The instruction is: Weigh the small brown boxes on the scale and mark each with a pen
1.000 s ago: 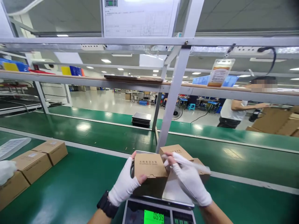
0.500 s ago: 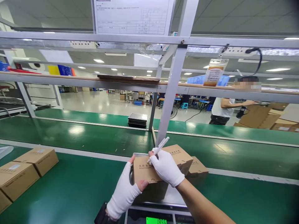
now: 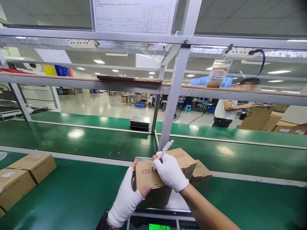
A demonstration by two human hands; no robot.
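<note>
A brown cardboard box point(image 3: 148, 181) printed with "Brushless DC" sits on a weighing scale point(image 3: 177, 203) whose green display point(image 3: 159, 226) is lit. My left hand point(image 3: 125, 198), in a white fingerless glove, grips the box's left side, thumb at the front edge. Pinched in my gloved right hand point(image 3: 171, 173) is a white pen point(image 3: 167, 147), its lower end at the top of the box. The exact tip is hidden by my fingers. Just behind my right hand are a second carton point(image 3: 183, 157) and a third carton point(image 3: 202, 172).
Several similar cartons point(image 3: 39, 163) stand at the left on the green belt point(image 3: 79, 195). A metal upright point(image 3: 170, 105) rises beyond the scale, under a shelf rail point(image 3: 134, 84). Another scale point(image 3: 139, 123) rests farther back. Across the line, a person point(image 3: 225, 111) stands beside large cartons point(image 3: 257, 118).
The number on the scale's display is different. Both hands keep their places on the box and pen. The view has shifted slightly, and the person opposite has an arm at a slightly different place.
</note>
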